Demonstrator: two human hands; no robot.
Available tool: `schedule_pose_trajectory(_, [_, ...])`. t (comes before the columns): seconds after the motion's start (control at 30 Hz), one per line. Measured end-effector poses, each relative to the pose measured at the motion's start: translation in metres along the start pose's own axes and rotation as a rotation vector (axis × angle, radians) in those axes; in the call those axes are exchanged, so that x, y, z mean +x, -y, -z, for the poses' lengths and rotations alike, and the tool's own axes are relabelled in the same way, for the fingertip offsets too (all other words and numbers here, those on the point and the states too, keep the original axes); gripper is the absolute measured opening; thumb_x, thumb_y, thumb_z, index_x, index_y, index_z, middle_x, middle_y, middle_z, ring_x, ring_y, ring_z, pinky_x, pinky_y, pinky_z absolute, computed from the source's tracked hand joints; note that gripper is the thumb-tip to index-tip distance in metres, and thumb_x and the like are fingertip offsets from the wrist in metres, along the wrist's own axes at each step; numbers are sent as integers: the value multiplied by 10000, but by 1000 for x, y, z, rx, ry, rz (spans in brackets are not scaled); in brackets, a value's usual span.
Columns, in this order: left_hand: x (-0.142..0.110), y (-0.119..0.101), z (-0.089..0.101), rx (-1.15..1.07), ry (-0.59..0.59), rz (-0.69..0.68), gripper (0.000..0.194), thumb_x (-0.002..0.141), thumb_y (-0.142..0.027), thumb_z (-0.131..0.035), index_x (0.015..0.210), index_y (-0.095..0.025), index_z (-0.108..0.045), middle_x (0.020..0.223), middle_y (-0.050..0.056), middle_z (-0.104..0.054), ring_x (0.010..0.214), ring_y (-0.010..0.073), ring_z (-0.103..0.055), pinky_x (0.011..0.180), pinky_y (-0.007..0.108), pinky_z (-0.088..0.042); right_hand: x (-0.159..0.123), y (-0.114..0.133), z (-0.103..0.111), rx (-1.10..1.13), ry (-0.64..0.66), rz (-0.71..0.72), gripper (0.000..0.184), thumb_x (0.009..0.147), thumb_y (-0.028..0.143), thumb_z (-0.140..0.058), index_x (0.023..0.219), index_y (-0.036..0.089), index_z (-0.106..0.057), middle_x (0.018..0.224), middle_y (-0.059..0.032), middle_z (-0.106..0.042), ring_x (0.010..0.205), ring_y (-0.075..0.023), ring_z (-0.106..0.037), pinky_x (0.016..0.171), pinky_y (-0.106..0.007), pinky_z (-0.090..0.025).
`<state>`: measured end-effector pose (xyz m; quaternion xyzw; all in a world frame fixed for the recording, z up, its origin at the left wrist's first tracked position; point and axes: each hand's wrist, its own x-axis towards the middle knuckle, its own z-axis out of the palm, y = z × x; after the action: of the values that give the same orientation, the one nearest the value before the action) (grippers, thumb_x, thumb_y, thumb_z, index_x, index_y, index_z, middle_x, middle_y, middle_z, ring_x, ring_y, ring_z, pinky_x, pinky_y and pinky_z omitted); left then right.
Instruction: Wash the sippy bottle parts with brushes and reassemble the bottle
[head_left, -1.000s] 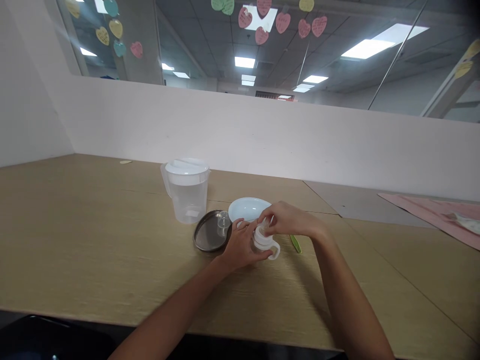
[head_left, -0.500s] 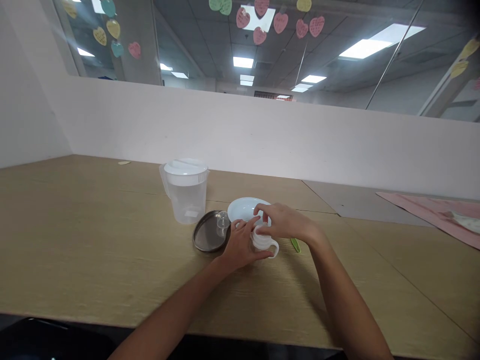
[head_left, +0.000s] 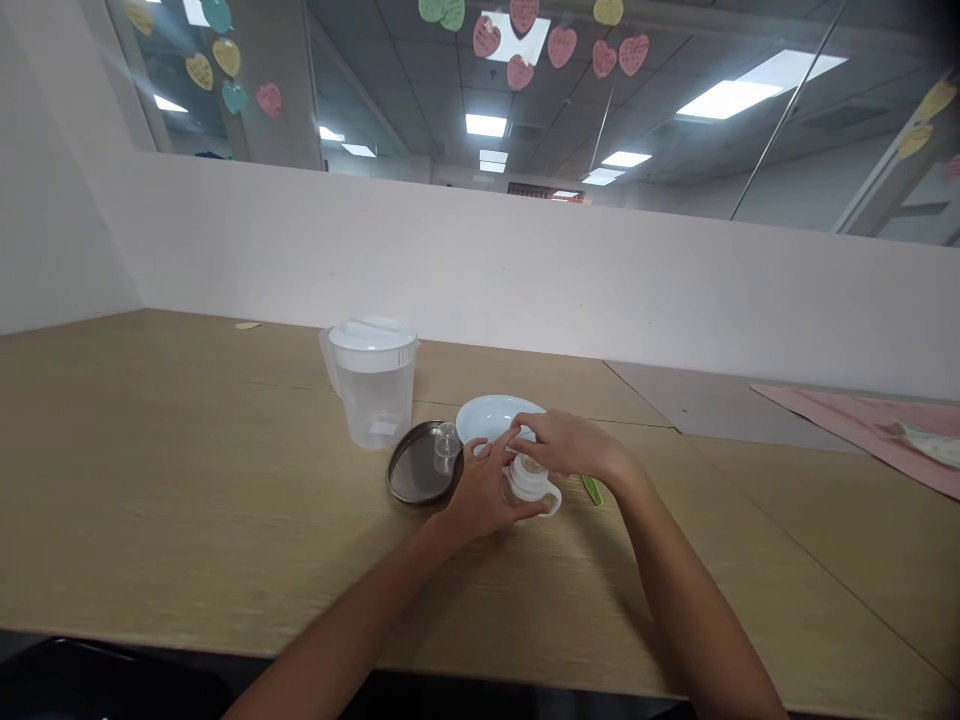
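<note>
A small white bottle [head_left: 531, 486] with a loop handle on its right side stands in front of me, its round neck facing up. My left hand [head_left: 482, 492] is wrapped around it from the left, thumb across the front. Over the bottle's top, my right hand [head_left: 568, 443] has its fingers bent into a pinch beside my left fingertips. Whatever lies between those fingers is hidden or too small to make out. Behind both hands is a white bowl [head_left: 487, 412]. A clear plastic cup-like cap [head_left: 448, 442] rests on a round metal tray [head_left: 412, 475] to the left.
A lidded translucent jug [head_left: 375, 400] stands behind the tray. Partly hidden by my right wrist lies a green handle [head_left: 592, 490]. At the far right is a pink cloth [head_left: 840, 415] with a pale item on it. A white wall [head_left: 510, 270] bounds the table's back.
My right fingers have drawn together and lifted slightly off the bottle's top, leaving its neck more exposed. My left hand keeps its hold on the bottle.
</note>
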<state>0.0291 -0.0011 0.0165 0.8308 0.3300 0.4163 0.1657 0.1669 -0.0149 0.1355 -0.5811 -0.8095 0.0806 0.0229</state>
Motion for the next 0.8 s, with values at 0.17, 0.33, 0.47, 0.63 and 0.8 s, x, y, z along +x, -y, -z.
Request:
schedule_pose_trajectory(0.17, [-3,-2,-1,-22,-8,-5,1058,616,-524,-717,1415,-209,-100,1110,97,-643,1141,285,-503,1006,491,-226,2,-12,-2,81,9,100,569,739,398,-584,1269,239,-447,884,-38,-652,739,-171,-576,588,-236,-353])
schedule_pose_trajectory(0.33, [-6,1,-7,-30,-41,7,1036,634,-514,-713,1415,-216,-100,1188,128,-573,1133,286,-501,975,475,-295,3,-12,-3,110,57,150,634,777,315,-540,1365,237,-317,841,-38,-638,714,-167,-562,578,-231,-352])
schedule_pose_trajectory(0.47, [-6,-1,-9,-21,-40,39,1002,636,-548,-693,1405,-213,-146,1145,128,-571,1125,299,-492,956,465,-329,6,-5,-5,15,13,82,562,839,330,-473,1348,138,-334,948,-125,-635,797,-207,-573,620,-251,-358])
schedule_pose_trajectory(0.63, [-4,-2,-12,12,-46,-6,894,678,-520,-667,1380,-208,-209,1186,139,-545,1083,300,-509,933,475,-358,10,-2,-9,-51,13,92,593,813,185,-455,1364,68,-272,1033,-183,-622,903,-240,-576,670,-258,-369])
schedule_pose_trajectory(0.8, [-4,2,-14,61,-59,-75,820,716,-539,-612,1358,-177,-255,1201,151,-544,1091,307,-510,927,465,-382,11,-7,-10,-37,7,83,608,783,153,-468,1360,93,-288,1064,-163,-620,915,-224,-579,677,-238,-376])
